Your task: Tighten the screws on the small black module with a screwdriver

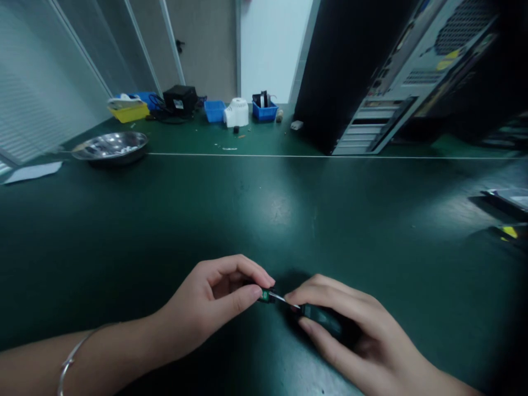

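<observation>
The left hand [212,300] pinches a small black piece [264,296] with a green patch between thumb and fingers; the right hand [369,330] closes around a dark, rounded handle [324,320]. A slim, shiny metal shaft [278,297] runs between them, over the green tabletop [165,214]. Both hands angle inward.

I've got the left hand [216,302] on my feed pinching a small green-marked piece [265,295], right hand [371,330] gripping a dark handle [324,319], thin metal shaft [278,297] between them. Steel bowl [124,159] and computer case [346,66] sit further back, green tabletop [165,220].
</observation>
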Available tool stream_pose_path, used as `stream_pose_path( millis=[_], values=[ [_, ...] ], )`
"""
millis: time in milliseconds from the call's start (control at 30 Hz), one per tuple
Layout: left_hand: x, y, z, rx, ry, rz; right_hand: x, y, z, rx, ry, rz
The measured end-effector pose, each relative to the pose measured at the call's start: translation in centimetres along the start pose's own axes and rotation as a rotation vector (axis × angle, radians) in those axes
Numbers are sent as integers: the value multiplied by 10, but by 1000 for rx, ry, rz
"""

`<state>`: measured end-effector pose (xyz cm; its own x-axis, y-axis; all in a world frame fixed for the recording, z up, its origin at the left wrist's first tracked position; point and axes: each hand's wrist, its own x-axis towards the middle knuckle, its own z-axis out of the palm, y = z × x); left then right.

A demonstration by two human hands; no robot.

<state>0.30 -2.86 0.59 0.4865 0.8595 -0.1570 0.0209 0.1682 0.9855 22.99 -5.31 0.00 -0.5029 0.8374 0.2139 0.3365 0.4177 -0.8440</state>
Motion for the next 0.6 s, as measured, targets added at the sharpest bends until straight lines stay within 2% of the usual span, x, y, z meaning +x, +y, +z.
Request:
stream_pose_path(
  millis=[600],
  values=[
    [0,0,-1,35,-14,-36,3,-3,-4,30,-36,69]
  ],
)
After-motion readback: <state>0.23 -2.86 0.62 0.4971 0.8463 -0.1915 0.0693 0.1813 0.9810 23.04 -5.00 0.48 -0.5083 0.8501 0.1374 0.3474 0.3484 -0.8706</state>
